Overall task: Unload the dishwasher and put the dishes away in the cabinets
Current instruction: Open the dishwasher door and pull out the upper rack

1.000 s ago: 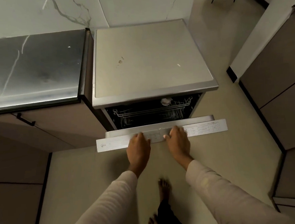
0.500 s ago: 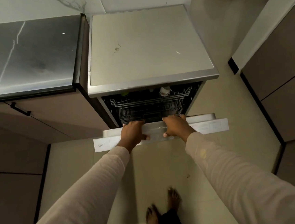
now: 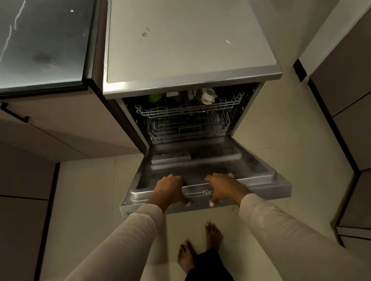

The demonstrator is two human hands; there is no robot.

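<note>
The steel dishwasher (image 3: 191,81) stands in front of me with its door (image 3: 262,178) swung down almost flat. My left hand (image 3: 170,191) and my right hand (image 3: 223,187) both grip the door's top edge, fingers curled over the rim and thumbs underneath. Inside, the upper wire rack (image 3: 190,109) holds a green cup (image 3: 155,97), a white cup (image 3: 207,96) and other dishes half hidden under the countertop. A lower wire rack (image 3: 188,130) shows beneath it.
A dark glossy counter (image 3: 26,46) with a drawer handle (image 3: 13,111) lies to the left. Brown cabinet fronts (image 3: 360,102) line the right side. My bare feet (image 3: 200,246) stand on pale floor tiles just behind the door.
The dishwasher door has swung from slightly ajar down to nearly horizontal under both hands, exposing the racks and dishes. My view has moved closer and lower.
</note>
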